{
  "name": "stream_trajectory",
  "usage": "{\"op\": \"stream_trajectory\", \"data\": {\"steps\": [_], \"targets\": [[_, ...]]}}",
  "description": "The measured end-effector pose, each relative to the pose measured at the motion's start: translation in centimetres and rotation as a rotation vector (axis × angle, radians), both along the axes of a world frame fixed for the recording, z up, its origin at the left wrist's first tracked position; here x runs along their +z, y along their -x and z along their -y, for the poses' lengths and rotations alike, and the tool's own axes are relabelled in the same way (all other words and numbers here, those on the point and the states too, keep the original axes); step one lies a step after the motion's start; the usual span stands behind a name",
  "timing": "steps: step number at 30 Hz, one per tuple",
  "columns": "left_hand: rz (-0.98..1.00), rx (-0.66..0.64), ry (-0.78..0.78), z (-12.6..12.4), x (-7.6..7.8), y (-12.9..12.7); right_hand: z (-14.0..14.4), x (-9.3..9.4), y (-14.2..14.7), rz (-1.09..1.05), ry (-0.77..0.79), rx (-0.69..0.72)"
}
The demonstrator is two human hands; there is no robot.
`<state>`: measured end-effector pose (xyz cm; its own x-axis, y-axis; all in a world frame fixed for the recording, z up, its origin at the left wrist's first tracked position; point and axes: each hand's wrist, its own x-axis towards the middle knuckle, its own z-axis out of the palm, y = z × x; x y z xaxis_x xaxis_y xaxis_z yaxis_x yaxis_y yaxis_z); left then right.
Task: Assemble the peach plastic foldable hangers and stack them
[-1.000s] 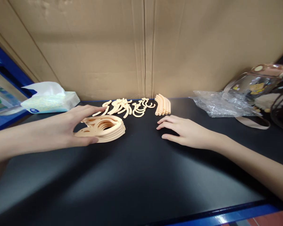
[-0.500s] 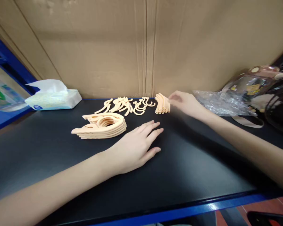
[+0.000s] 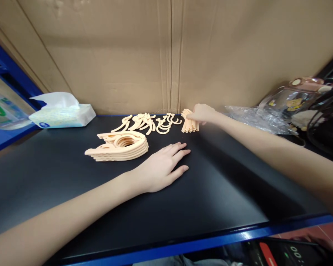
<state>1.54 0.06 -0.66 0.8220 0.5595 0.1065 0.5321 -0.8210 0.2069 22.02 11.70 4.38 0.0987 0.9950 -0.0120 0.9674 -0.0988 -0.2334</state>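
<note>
My left hand [image 3: 166, 168] lies flat on the dark table, its fingers stretched out and a little apart, holding nothing. Just beyond its wrist is a stack of peach plastic hanger frames [image 3: 119, 151] with round openings. At the back, my right hand [image 3: 204, 113] has its fingers closed on a pile of curved peach tubes [image 3: 190, 127]; the fingertips are partly hidden, and how many tubes it grips I cannot tell. Left of that pile are several small plastic hooks [image 3: 163, 127] and several curved arm pieces [image 3: 144, 122].
A tissue pack [image 3: 63, 115] stands at the back left, beside a large clear bottle [image 3: 8, 107]. Crumpled clear plastic bags [image 3: 266, 120] and a clear tumbler [image 3: 290, 101] are at the right. A cardboard wall [image 3: 113, 55] closes off the back. A phone [image 3: 288, 253] shows below the table edge.
My right hand has moved slightly left and onto the tube pile, its fingers closing there. Some tubes have fanned a little. My left hand has stayed almost in place, its fingers resting flatter.
</note>
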Motion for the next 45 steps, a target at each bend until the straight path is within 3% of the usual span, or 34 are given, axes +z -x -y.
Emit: {"op": "stream_trajectory", "data": {"steps": [9,13,17,21,28,45], "targets": [[0.015,-0.007,0.013,0.0,-0.2,0.1,-0.7,-0.4,-1.5,-0.168,-0.139,0.089],[0.073,-0.018,0.025,0.0,-0.1,0.1,1.4,-0.4,-1.9,-0.214,-0.286,0.183],[0.16,-0.056,0.002,0.2,0.1,0.1,4.4,-1.3,-1.8,-0.21,-0.393,0.407],[0.2,-0.103,-0.032,0.4,0.2,0.2,6.5,-2.9,-1.6,-0.138,-0.329,0.537],[0.252,-0.124,-0.07,0.3,0.0,0.1,7.1,-4.8,-1.3,-0.085,-0.298,0.583],[0.221,-0.123,-0.107,0.4,0.2,0.2,7.9,-5.7,-1.1,-0.072,-0.301,0.677]]}}
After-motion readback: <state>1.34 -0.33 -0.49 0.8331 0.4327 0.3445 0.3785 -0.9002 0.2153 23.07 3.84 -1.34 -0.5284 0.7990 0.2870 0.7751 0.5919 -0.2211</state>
